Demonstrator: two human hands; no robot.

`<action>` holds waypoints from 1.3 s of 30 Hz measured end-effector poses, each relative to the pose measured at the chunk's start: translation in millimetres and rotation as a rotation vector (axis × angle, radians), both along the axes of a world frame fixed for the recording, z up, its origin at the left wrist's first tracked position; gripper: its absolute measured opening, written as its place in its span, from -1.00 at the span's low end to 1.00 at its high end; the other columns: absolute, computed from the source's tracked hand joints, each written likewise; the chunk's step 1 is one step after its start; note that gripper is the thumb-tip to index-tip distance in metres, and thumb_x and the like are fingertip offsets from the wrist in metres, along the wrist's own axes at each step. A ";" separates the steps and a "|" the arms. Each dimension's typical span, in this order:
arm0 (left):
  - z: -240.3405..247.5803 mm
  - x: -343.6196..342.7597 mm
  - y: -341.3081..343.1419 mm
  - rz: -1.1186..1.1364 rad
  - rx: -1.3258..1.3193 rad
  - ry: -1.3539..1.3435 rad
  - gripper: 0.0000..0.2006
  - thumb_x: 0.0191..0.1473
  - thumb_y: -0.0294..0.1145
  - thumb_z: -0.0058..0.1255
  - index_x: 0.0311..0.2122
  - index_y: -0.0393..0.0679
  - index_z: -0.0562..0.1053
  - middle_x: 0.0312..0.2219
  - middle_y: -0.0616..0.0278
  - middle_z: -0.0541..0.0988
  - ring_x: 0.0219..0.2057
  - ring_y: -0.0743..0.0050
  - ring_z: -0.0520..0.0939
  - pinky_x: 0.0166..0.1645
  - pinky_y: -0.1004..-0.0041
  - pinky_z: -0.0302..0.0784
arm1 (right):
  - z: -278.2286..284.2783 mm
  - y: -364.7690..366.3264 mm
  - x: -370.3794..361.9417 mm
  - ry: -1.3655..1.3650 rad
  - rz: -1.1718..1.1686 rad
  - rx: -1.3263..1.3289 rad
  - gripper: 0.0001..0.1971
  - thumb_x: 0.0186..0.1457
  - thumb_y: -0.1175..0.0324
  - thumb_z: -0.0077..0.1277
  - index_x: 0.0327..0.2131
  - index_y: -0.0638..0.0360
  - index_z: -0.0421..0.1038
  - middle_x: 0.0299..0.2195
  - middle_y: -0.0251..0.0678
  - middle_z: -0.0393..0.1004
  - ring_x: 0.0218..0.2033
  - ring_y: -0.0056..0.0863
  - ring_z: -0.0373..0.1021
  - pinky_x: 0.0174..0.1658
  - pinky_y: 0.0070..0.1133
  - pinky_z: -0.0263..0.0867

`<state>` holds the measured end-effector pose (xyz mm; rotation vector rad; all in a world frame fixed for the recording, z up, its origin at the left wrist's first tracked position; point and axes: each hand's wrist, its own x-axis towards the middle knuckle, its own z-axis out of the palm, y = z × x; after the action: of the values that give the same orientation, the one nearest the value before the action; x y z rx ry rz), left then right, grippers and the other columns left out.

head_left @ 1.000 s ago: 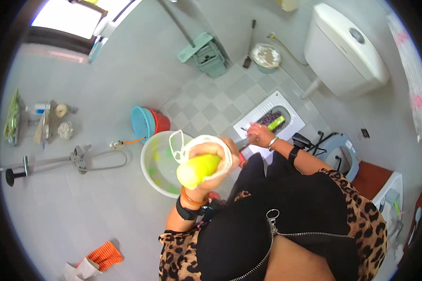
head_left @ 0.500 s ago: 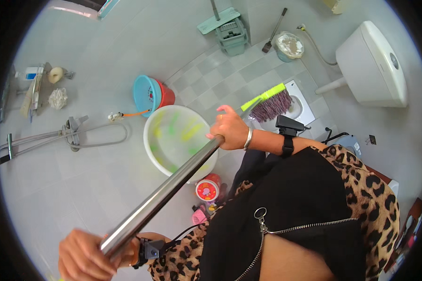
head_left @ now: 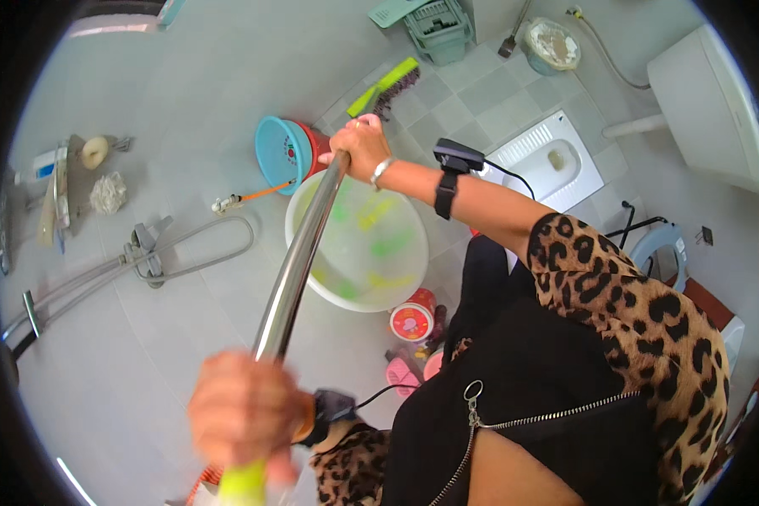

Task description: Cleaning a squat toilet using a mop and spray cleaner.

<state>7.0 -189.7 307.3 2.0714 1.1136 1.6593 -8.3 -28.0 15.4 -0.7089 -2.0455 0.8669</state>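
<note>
A long-handled broom (head_left: 302, 249) with a shiny metal pole runs from the lower left up toward the back wall. Its lime-green head (head_left: 384, 88) has dark purple-grey bristles and is by the tiled floor along that wall. My right hand (head_left: 361, 148), with a silver bracelet, is closed around the pole's lower part, beside the tubs. Higher up, near the lime-green end, my left hand (head_left: 246, 409) is wrapped round the pole and smeared by motion. Beneath the pole stands a big white basin (head_left: 417, 228) with green and yellow marks inside.
Behind the basin are a blue bucket (head_left: 270, 158) and a red one (head_left: 319, 143). A white squat toilet (head_left: 578, 160) is set in the floor at right, below a cistern (head_left: 708, 101). A red-and-white tub (head_left: 413, 316) and pink slippers (head_left: 401, 375) lie near my legs.
The broom head has swung left, from over the squat toilet to the floor by the back wall. My right hand moved left and farther away; my left hand moved right and up in view.
</note>
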 end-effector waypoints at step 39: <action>-40.3 296.3 23.7 0.081 -0.171 -0.304 -0.61 0.06 -0.10 -0.16 -0.68 -0.11 0.18 -0.87 0.30 0.23 -0.85 0.55 0.25 -0.62 0.52 0.30 | 7.6 -50.9 415.1 -0.368 0.419 -0.289 -0.92 -0.39 0.41 0.00 -0.77 0.03 0.30 -0.73 -0.33 0.32 -0.50 -0.33 0.32 -0.16 -0.39 0.04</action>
<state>303.4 -165.9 267.0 1.6245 1.1997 1.7734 406.8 -78.9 23.0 -0.6352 -2.4775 1.3753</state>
